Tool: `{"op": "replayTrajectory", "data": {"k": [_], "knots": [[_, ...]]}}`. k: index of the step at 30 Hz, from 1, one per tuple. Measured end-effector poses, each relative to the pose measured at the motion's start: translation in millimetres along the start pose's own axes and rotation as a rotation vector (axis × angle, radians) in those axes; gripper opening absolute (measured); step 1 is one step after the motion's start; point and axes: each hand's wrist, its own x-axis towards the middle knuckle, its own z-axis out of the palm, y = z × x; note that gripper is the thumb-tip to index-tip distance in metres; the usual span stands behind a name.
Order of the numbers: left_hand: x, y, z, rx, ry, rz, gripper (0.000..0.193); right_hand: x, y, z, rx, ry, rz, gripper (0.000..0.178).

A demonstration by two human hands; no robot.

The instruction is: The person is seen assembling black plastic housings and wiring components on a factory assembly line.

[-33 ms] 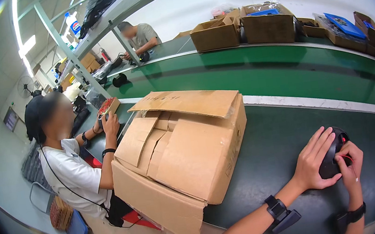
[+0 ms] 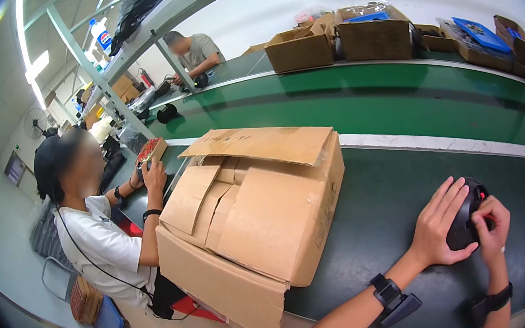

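Observation:
A black rounded housing stands on the dark table at the right, with a small red part showing at its upper right. My left hand wraps its left side, fingers stretched over the top and thumb at the lower edge. On the other side, my right hand has its fingers curled and pinched against the housing's open side. What lies between those fingertips is hidden. Both wrists wear black straps.
Left of my hands lies a large cardboard box with loose flaps. Beyond runs a green conveyor belt, with open cartons behind it. A co-worker in a white shirt sits at the left; another person works farther back.
My right fingers have shifted slightly and closed in against the housing. The thin red wire seen at those fingers is now out of sight. My left hand keeps its hold.

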Motion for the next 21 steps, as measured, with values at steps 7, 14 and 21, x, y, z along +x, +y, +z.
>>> {"op": "replayTrajectory", "data": {"k": [7,14,21], "knots": [[1,0,-1,0.01,-0.006,0.005,0.085,1,-1,5,-0.007,0.031,-0.043,0.011],[3,1,0,0.016,-0.018,0.027,0.084,-3,10,-4,0.174,0.106,0.092,0.017],[1,-2,-2,0.019,0.004,-0.015,0.087,9,1,-14,0.111,-0.046,-0.1,0.044]]}}
